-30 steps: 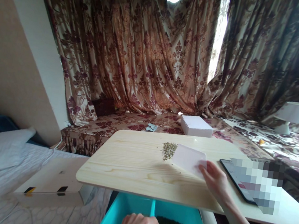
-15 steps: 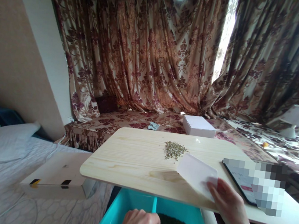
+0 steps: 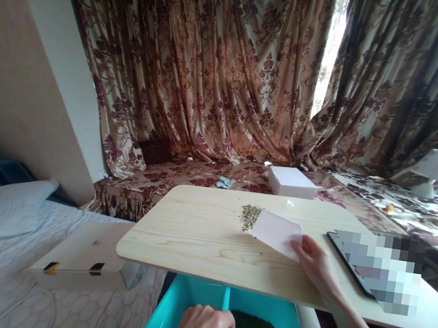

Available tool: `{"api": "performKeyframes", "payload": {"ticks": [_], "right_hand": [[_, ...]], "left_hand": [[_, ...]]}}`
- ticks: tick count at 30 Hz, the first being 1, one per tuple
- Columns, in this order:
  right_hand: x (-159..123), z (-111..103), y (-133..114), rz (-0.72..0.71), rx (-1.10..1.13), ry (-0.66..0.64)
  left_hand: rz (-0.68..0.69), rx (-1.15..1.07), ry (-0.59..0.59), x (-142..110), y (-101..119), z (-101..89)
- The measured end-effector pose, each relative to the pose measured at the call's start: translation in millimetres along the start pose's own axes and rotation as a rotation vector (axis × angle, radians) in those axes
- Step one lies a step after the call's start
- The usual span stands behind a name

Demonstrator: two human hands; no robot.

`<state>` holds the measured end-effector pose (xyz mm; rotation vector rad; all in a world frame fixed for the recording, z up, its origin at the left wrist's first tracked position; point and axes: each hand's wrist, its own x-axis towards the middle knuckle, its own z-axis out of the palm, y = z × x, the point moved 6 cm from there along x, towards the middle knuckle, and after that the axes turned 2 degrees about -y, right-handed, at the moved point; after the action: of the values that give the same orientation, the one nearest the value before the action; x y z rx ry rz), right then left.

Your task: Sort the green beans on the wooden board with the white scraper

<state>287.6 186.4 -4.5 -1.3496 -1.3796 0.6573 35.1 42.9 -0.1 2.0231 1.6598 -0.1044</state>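
On our pale rectangular wooden table point(image 3: 185, 227): loose greenish flakes point(image 3: 250, 218) | behind it: white rectangular box point(image 3: 291, 181) | before it: turquoise plastic tub point(image 3: 165, 315)

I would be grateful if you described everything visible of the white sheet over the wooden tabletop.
The white sheet is thin, plain and roughly rectangular, with rounded corners; it looks like stiff plastic or card. The right hand pinches its right end. It is above the pale wooden tabletop, its left edge against or just over the small heap of greenish-brown bits. Whether its lower edge touches the wood is unclear.
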Motion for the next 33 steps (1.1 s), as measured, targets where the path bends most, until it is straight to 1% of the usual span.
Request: {"api": "performKeyframes", "payload": {"ticks": [7, 12, 13, 14, 16, 17, 18, 19, 22, 24, 26, 30, 33], "right_hand": [[-12, 3, -12, 0.003, 0.053, -0.158], [-38, 7, -15, 0.034, 0.07, -0.266], [-45, 5, -16, 0.042, 0.069, -0.277], [-52, 5, -18, 0.056, 0.072, -0.322], [-63, -1, -21, 0.093, 0.087, -0.378], [-65, -7, -22, 0.111, 0.099, -0.386], [-65, -14, -22, 0.121, 0.11, -0.366], [-62, -23, -23, 0.126, 0.123, -0.306], [-46, -49, -20, 0.133, 0.14, -0.08], [-35, -56, -18, 0.127, 0.134, 0.055], [-26, -52, -17, 0.118, 0.132, 0.138], [-14, -26, -10, 0.098, 0.17, 0.158], [-11, -17, -2, 0.095, 0.19, 0.2]], "left_hand": [[-0.03, 0.001, 0.024, -3, -8, -1.1], [-0.023, -0.017, 0.037, -5, -9, -3.3], [-0.021, -0.022, 0.035, -5, -8, -3.7], [-0.022, -0.024, 0.034, -5, -8, -4.1], [-0.022, -0.025, 0.035, -5, -6, -4.7], [-0.023, -0.024, 0.035, -5, -6, -4.8], [-0.022, -0.023, 0.035, -5, -5, -4.5], [-0.02, -0.02, 0.032, -5, -4, -3.8], [-0.012, -0.02, 0.023, -4, -3, -1.3], [-0.012, -0.02, 0.018, -4, -2, -0.1], [-0.017, -0.018, 0.012, -3, -2, 0.6], [-0.032, -0.007, -0.02, 1, -4, 2.3], [-0.058, 0.003, -0.05, 5, -7, 4.0]]}}
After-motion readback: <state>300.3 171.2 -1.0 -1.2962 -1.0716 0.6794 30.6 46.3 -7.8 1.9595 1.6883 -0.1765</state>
